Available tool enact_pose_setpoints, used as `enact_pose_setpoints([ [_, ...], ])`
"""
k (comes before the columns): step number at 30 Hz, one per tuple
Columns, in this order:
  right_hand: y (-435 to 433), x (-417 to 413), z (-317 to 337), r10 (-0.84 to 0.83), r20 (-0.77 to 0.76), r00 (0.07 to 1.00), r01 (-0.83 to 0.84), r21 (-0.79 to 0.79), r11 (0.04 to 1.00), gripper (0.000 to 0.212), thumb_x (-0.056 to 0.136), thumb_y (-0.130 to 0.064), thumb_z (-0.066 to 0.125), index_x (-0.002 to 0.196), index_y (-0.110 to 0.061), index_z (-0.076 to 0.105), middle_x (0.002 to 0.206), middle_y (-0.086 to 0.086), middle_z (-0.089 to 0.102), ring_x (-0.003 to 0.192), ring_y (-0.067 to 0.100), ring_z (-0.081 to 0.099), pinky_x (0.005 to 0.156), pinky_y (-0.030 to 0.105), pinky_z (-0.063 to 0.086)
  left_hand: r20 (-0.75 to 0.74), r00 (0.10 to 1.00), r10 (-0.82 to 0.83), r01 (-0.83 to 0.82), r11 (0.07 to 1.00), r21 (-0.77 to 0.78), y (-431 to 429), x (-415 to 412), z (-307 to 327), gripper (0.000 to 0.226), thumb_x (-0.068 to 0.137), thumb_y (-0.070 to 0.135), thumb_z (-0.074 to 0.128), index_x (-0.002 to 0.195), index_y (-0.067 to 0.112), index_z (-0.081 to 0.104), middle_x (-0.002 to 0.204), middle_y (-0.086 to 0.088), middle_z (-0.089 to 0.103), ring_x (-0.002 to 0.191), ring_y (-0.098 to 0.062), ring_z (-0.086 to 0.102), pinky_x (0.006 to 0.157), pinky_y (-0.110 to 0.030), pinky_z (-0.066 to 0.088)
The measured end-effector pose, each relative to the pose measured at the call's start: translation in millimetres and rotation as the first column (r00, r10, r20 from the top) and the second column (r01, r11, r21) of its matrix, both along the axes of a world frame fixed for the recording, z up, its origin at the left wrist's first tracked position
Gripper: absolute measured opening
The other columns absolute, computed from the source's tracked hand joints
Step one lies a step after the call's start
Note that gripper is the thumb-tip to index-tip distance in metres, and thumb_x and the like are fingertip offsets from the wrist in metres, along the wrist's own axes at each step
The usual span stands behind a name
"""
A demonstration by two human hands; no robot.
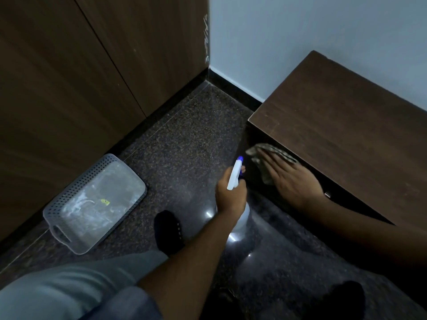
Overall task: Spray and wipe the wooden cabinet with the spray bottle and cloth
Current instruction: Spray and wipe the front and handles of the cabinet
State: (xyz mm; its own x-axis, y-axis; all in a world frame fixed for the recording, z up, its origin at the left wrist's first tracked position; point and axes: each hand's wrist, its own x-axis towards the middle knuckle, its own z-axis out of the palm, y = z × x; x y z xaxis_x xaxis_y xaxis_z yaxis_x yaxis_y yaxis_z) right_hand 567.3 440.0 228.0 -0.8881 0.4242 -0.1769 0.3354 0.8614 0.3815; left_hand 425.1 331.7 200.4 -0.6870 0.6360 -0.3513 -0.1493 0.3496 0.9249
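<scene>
Floor [184, 135]: basket [76, 188] holds yellow scrap [104, 201]; left hand [231, 196] grips spray bottle [234, 176]; right hand [293, 181] fingers flat on cloth [253, 151].

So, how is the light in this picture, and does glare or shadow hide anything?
Head view: dim overall. Head view: white glare spots on the polished floor beneath the spray bottle that the left hand grips. Head view: the side of the wooden cabinet lies in deep shadow, so the cloth under the flat right hand shows little detail.

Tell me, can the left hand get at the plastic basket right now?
Likely reachable: only floor lies between the left hand and basket, but that hand grips the spray bottle.
</scene>
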Motion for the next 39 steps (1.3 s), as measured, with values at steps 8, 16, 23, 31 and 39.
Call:
enact_pose_setpoints([
  [8, 11.3, -49.2, -32.2, 0.01, 0.22, 0.975, -0.004, -0.029, 1.0, 0.058, 0.108, -0.016, 0.014, 0.158, 0.001, -0.011, 0.167, 0.017, -0.014, 0.156, 0.027, -0.01, 0.127, 0.038, 0.001, 0.006, 0.999, 0.033, -0.033, 0.999, -0.018, -20.1, -0.3, -31.2, 0.07, 0.084, -0.005, 0.064, 0.087, 0.064, 0.066, 0.081, 0.025, 0.071, 0.082, 0.0, 0.068, 0.081, -0.026, 0.058],
  [16, 16.2, -46.3, -29.5, 0.005, -0.078, 0.997, 0.001, 0.081, 0.997, 0.058, 0.103, -0.012, 0.015, 0.159, 0.004, 0.007, 0.168, 0.016, 0.001, 0.156, 0.027, 0.01, 0.123, 0.037, -0.007, 0.028, 0.999, -0.027, 0.028, 0.999, -0.015, -13.0, -13.9, -35.6, 0.052, 0.085, -0.011, 0.058, 0.105, 0.036, 0.07, 0.085, 0.009, 0.069, 0.078, -0.009, 0.064, 0.076, -0.033, 0.053],
  [23, 1.9, -5.3, -47.9, -0.089, -0.062, 0.994, 0.086, -0.045, 0.995, 0.061, 0.104, -0.011, 0.023, 0.159, -0.004, -0.002, 0.169, 0.01, -0.002, 0.156, 0.023, 0.008, 0.125, 0.036, 0.007, 0.039, 0.996, -0.075, 0.077, 0.996, -0.052, -13.5, -26.3, -39.5, 0.038, 0.088, -0.009, 0.058, 0.108, 0.02, 0.073, 0.095, -0.018, 0.073, 0.083, -0.038, 0.066, 0.08, -0.05, 0.057],
  [31, 0.6, -12.4, -59.1, -0.082, -0.097, 0.992, 0.081, -0.019, 0.997, 0.059, 0.105, -0.013, 0.018, 0.16, 0.001, 0.0, 0.168, 0.013, -0.003, 0.156, 0.024, 0.009, 0.125, 0.037, -0.001, 0.104, 0.992, -0.074, 0.077, 0.997, -0.026, 6.6, -23.4, -51.0, 0.058, 0.089, -0.014, 0.052, 0.087, 0.043, 0.065, 0.085, 0.007, 0.068, 0.076, -0.017, 0.062, 0.074, -0.032, 0.048],
  [39, 18.7, -48.3, -109.1, 0.001, -0.04, 0.999, -0.002, -0.031, 1.0, 0.06, 0.104, -0.012, 0.011, 0.156, 0.007, -0.012, 0.167, 0.019, -0.01, 0.156, 0.029, 0.001, 0.126, 0.04, 0.013, 0.081, 0.994, -0.073, 0.082, 0.99, -0.117, 2.1, -30.8, -89.1, 0.04, 0.09, -0.011, 0.056, 0.105, 0.023, 0.07, 0.088, -0.01, 0.065, 0.08, -0.02, 0.06, 0.075, -0.038, 0.05],
])
